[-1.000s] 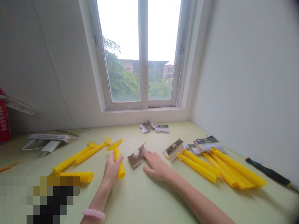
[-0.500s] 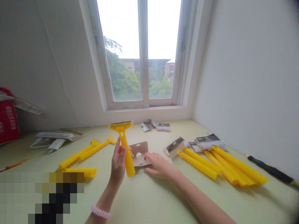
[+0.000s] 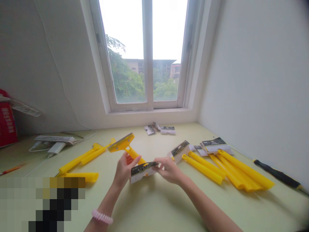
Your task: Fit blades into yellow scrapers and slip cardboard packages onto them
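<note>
A yellow scraper [image 3: 122, 143] with a wide blade head is in my left hand [image 3: 122, 170], tilted so that its head points up and left. The lower handle passes behind a black-and-white cardboard packaging card [image 3: 138, 172]. My right hand [image 3: 169, 169] pinches the card's right end, and the left thumb is close to its left end. The card is bent, its printed side towards me. Whether the handle goes through the card's hole is hidden.
Yellow scrapers [image 3: 78, 160] lie at the left. Several carded yellow scrapers [image 3: 238, 167] lie at the right, near a black-handled tool [image 3: 277, 174]. Loose cards [image 3: 160, 129] are below the window. A power strip [image 3: 56, 140] and a red box [image 3: 7, 124] are at far left.
The card has been lifted from the table and turned from its brown side to its printed side. The scraper has tilted left and its handle is now behind the card.
</note>
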### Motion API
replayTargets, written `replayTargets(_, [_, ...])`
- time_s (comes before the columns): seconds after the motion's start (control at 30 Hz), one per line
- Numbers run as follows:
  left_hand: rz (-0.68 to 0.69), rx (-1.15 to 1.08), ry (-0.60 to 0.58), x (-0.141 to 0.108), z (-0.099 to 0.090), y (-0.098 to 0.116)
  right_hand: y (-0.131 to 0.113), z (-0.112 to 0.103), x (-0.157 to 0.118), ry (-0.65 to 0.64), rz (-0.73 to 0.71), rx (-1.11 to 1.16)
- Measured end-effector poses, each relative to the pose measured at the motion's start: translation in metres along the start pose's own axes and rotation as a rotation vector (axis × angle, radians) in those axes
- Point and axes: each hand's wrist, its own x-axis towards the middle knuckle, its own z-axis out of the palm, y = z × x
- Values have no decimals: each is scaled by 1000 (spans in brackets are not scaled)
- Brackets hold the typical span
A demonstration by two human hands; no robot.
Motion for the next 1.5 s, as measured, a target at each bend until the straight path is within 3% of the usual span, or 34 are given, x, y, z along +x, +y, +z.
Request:
replayTargets(0.13, [-34, 39, 32, 3, -2, -3, 6, 2, 2, 36, 68, 94])
replayTargets(0.23, [-34, 83, 70, 6, -5, -4, 4, 3, 2, -3, 2, 28])
replayTargets(0.33, [-16, 94, 107, 8, -9, -3, 1, 2, 2, 48, -50, -83])
replayTargets(0.63, [-119, -10, 3, 1, -1, 4, -2, 1, 2, 174, -57, -103])
replayTargets(0.87, [-130, -39, 122, 0, 1, 7, -4, -1, 3, 233, -75, -50])
replayTargets(0.97, [-164, -50, 71, -2, 2, 2, -6, 0, 3, 258, -66, -64])
replayTargets(1.13, [-264, -17, -130, -7, 9, -8, -8, 5, 3, 328, -44, -110])
replayTargets(1.37, [-255, -15, -133, -9, 8, -8, -5, 2, 5, 378, -33, 25])
replayTargets(1.5, [-299, 1, -172, -11, 7, -5, -9, 3, 6, 354, 96, 155])
